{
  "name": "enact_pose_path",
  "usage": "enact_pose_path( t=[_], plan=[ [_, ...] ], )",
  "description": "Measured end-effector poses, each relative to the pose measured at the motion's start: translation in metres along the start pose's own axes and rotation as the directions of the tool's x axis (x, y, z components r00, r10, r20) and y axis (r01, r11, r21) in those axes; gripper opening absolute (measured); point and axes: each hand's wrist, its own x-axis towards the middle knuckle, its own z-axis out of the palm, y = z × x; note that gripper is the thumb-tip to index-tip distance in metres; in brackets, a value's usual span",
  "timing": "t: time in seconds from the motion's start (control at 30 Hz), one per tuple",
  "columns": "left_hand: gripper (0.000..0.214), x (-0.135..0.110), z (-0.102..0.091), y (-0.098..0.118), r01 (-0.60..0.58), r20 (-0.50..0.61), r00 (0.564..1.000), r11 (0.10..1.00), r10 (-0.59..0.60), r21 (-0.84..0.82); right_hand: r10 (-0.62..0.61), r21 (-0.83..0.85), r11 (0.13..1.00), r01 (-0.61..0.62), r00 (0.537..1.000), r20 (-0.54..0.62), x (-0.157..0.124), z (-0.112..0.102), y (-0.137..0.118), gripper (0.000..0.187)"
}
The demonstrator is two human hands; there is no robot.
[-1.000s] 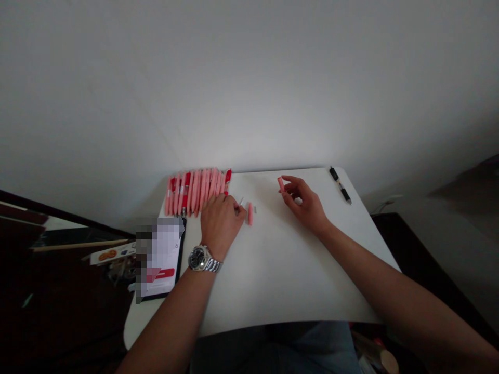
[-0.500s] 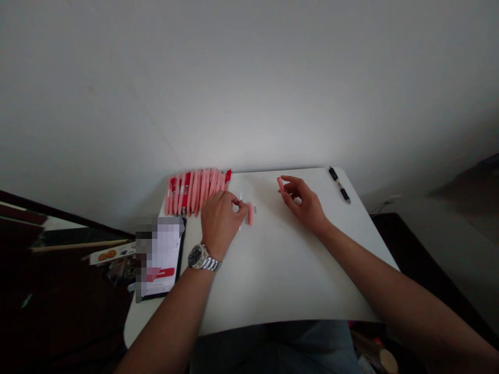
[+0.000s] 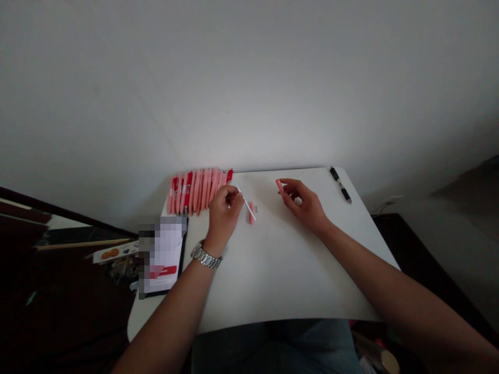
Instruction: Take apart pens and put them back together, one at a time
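White rod (image 3: 250,209) in left hand (image 3: 223,209): pinched between thumb and fingers, slants in front of pink tube (image 3: 251,206) lying on table (image 3: 288,280), can't tell if touching. Small grey piece (image 3: 256,209) just right of that tube. Pinches second pink tube (image 3: 279,185) in right hand (image 3: 303,204), thumb against fingertips, tilted, well apart from rod. Row of pink and red pens (image 3: 199,193) at far left of table, phone (image 3: 167,282) just nearer, black pen (image 3: 340,185) at far right corner
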Motion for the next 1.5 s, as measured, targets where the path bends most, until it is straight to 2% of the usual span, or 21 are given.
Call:
enact_pose_path(
  t=[0.13, 0.27, 0.4, 0.57, 0.73, 0.93, 1.23, 1.5],
  plan=[
    [0.010, -0.001, 0.004, 0.000, 0.058, 0.025, 0.998, 0.975, -0.054, -0.214, -0.051, -0.027, 0.998, 0.052, 0.998, 0.038, 0.000, 0.000, -0.003, 0.032],
    [0.012, -0.004, 0.007, -0.003, 0.145, 0.053, 0.989, 0.901, -0.135, -0.409, -0.105, -0.059, 0.992, 0.111, 0.990, 0.094, -0.001, 0.000, -0.006, 0.031],
    [0.016, -0.004, 0.009, -0.004, 0.201, 0.043, 0.977, 0.829, -0.210, -0.522, -0.122, -0.086, 0.987, 0.135, 0.982, 0.147, -0.002, 0.000, -0.008, 0.031],
    [0.019, -0.002, 0.011, -0.004, 0.200, 0.014, 0.969, 0.747, -0.248, -0.633, -0.126, -0.126, 0.981, 0.150, 0.975, 0.184, -0.003, 0.001, -0.007, 0.030],
    [0.017, -0.002, 0.011, -0.006, 0.202, 0.021, 0.969, 0.738, -0.246, -0.644, -0.119, -0.156, 0.976, 0.153, 0.972, 0.205, -0.002, 0.001, -0.006, 0.025],
    [0.023, -0.003, 0.012, -0.003, 0.229, 0.032, 0.966, 0.788, -0.258, -0.572, -0.094, -0.159, 0.979, 0.131, 0.971, 0.219, -0.002, 0.001, -0.007, 0.023],
    [0.022, -0.008, 0.014, -0.004, 0.266, 0.157, 0.964, 0.786, -0.215, -0.557, -0.111, -0.140, 0.980, 0.144, 0.969, 0.221, -0.001, 0.001, -0.009, 0.022],
    [0.023, -0.012, 0.015, -0.007, 0.285, 0.285, 0.943, 0.859, -0.172, -0.424, -0.137, -0.120, 0.979, 0.167, 0.964, 0.228, -0.002, 0.002, -0.015, 0.020]
  ],
)
